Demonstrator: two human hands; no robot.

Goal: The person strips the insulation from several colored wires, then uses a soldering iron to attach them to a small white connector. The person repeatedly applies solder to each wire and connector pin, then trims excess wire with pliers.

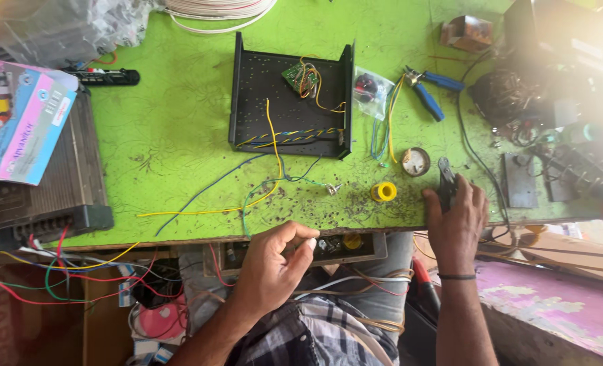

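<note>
The open black metal chassis (291,102) is lying flat on the green worktable (172,135), its long side walls running away from the person and its open end facing the table's near edge. A small green circuit board (300,76) is sitting at the chassis's far end, and yellow, blue and green wires (274,146) are trailing out of its near end toward the person. Left of the chassis, a finned amplifier case (57,196) is carrying a pink-and-blue box (20,122). Right of the chassis, blue-handled pliers (430,91) are resting beside a small clear bag.

The right hand (457,217), well to the chassis's near right, is closing around a dark hand tool (446,179) at the table edge. The left hand (274,268), below the chassis's near end, is pinching thumb and forefinger narrowly on something too small to make out, just above a narrow front panel (328,247) lying under the table edge. A yellow solder spool (383,192) and a round tin (415,161) are sitting between the chassis and the right hand.

The loose wires appear easy to snag with a wrist, which could drag the chassis or strain the board's joints.
</note>
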